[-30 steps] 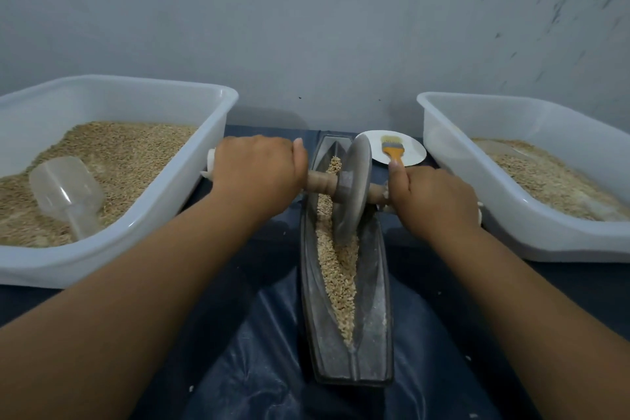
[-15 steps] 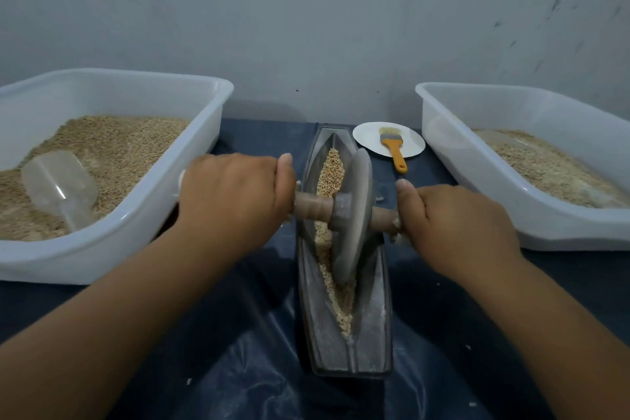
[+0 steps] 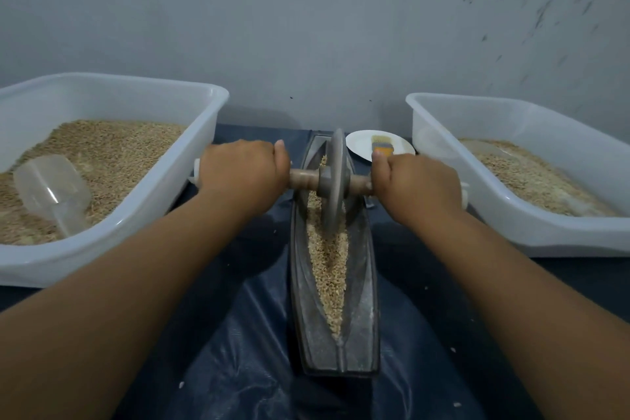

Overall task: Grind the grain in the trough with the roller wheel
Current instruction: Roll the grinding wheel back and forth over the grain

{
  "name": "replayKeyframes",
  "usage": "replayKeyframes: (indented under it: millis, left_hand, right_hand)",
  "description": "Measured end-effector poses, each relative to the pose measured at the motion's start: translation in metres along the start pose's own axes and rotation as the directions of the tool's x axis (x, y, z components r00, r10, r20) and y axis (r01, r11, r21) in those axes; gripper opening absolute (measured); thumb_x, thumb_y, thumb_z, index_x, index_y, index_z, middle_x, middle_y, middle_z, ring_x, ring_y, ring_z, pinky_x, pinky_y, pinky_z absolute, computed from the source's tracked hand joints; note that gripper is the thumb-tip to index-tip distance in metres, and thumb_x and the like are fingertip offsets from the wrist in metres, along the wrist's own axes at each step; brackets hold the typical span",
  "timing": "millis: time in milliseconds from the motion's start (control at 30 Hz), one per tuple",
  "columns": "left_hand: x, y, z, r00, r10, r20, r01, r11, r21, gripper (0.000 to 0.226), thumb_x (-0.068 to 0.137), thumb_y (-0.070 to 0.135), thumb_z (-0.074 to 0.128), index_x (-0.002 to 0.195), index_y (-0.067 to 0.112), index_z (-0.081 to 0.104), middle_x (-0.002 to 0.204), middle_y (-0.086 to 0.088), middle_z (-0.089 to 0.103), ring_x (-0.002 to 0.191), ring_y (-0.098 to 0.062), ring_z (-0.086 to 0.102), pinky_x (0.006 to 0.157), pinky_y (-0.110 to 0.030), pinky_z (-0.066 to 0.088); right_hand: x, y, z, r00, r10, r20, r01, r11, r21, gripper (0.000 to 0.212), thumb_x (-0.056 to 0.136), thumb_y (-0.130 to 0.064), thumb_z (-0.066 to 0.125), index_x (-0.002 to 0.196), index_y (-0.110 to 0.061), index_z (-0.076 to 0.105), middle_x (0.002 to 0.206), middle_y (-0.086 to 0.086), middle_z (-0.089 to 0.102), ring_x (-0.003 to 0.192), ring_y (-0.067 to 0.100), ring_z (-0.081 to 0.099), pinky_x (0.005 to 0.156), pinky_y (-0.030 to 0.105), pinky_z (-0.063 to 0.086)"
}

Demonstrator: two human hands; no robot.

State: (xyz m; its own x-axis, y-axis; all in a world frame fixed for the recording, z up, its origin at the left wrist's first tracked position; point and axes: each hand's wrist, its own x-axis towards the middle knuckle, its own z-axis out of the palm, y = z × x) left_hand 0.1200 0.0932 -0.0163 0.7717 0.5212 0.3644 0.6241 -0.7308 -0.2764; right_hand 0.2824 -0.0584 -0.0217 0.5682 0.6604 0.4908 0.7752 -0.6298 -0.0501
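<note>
A long grey boat-shaped trough (image 3: 363,310) lies lengthwise in front of me, with a strip of grain (image 3: 329,269) down its groove. The grey roller wheel (image 3: 335,181) stands upright in the far half of the trough on a wooden axle (image 3: 303,178). My left hand (image 3: 243,170) grips the axle's left end. My right hand (image 3: 417,186) grips the right end. Both fists hide the axle's tips.
A white tub (image 3: 191,181) of grain with a clear scoop (image 3: 51,189) stands on the left. A second white tub (image 3: 443,181) of grain stands on the right. A small white plate (image 3: 361,143) with an orange brush (image 3: 381,147) sits behind the trough. Dark blue sheeting (image 3: 245,368) covers the table.
The wheel rolled toward me to the trough's middle half a second ago, and has now rolled away again to the far half, both hands going with it.
</note>
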Motion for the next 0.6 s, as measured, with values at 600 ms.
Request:
replayKeyframes:
  millis: [600]
  left_hand:
    - [-0.072,0.003,-0.023,0.982,-0.1,-0.161,0.067,0.978,-0.2,0.063,0.091,0.039,0.0,0.079,0.02,0.059,0.061,0.004,0.052,0.054,-0.019,0.049,0.057,-0.032,0.043]
  right_hand:
    - [-0.052,-0.003,-0.04,0.997,-0.051,0.06,0.051,0.999,0.008,0.065,0.093,-0.054,0.011,0.054,-0.022,0.051,0.052,-0.003,0.05,0.05,0.015,0.047,0.051,0.03,0.037]
